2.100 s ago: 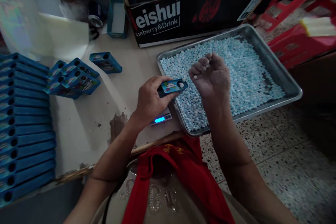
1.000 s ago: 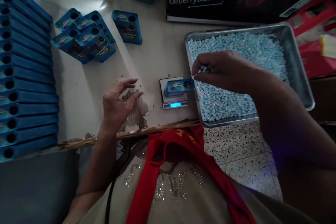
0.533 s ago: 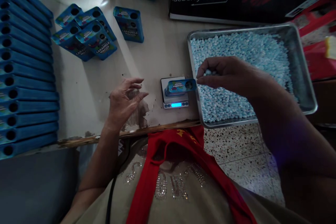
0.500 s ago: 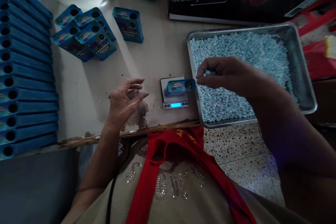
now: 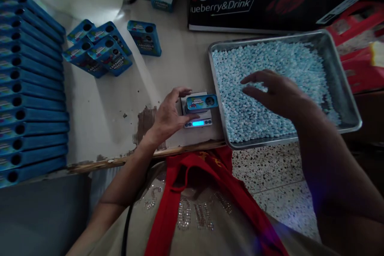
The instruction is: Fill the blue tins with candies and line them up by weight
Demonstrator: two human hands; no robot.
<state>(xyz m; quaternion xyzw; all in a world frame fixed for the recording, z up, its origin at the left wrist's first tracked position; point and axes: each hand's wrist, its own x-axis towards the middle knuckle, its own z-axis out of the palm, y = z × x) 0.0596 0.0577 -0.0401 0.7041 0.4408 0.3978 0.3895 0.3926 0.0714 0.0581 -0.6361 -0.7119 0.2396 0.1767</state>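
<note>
A blue candy box [image 5: 198, 103] stands on a small digital scale [image 5: 208, 117] whose display glows blue. My left hand [image 5: 170, 114] reaches around the box from the left, fingers behind it and thumb in front; it is open and I see a small space between the fingers and the box. Over the tray of pale blue and white candies [image 5: 255, 126] is my right hand [image 5: 277, 92], its thumb and fingertips apart with nothing held between them. The round hole in the top of the box looks dark grey inside.
A long row of blue boxes [image 5: 39, 114] lines the table's left side. Several more boxes [image 5: 111, 54] stand behind my left hand, with one box [image 5: 147, 40] apart. A black carton [image 5: 228, 20] sits behind the metal tray [image 5: 355, 116]. The table's wooden front edge [image 5: 120, 162] is chipped.
My left hand has moved right to the box on the scale. My right hand has moved right, away from the box, and opened; the candies it held are gone from its fingers.
</note>
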